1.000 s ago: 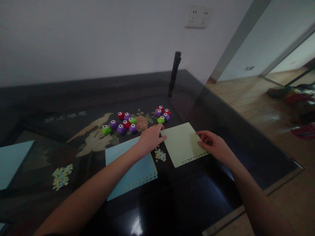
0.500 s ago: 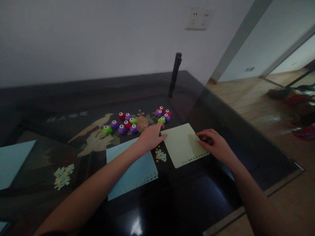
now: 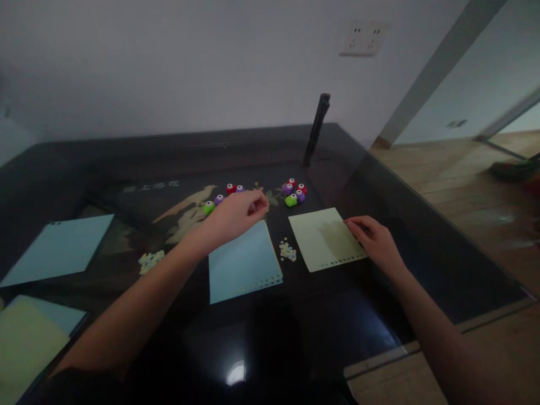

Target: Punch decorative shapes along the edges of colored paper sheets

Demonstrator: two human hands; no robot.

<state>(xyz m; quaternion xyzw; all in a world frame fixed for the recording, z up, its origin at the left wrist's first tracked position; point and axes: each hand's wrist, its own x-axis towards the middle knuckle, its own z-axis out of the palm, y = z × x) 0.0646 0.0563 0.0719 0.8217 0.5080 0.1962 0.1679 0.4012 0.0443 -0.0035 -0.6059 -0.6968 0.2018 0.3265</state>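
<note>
A pale yellow-green sheet of paper [image 3: 316, 236] with a punched lower edge lies on the dark table. At its right edge my right hand [image 3: 375, 242] has thumb and fingers closed together on the paper. My left hand [image 3: 244, 211] is raised over the far end of the blue sheets [image 3: 242, 259], its fingers curled and nothing visible in them. It hides part of a group of small eyeball toys, among them a green one [image 3: 208, 207]. A second cluster includes another green eyeball toy [image 3: 291, 199]. Small star-shaped pieces [image 3: 287, 251] lie between the papers.
More small pale pieces [image 3: 151, 261] lie beside my left forearm. A blue sheet [image 3: 59, 247] and a yellow sheet [image 3: 29, 343] are at the left. A black post [image 3: 316, 130] rises at the back, before the wall with a socket [image 3: 363, 38].
My left hand has left the pale sheet's left edge and moved left over the eyeball toys, its fingers curling. My right fingers have come together at the sheet's edge. The view has shifted left.
</note>
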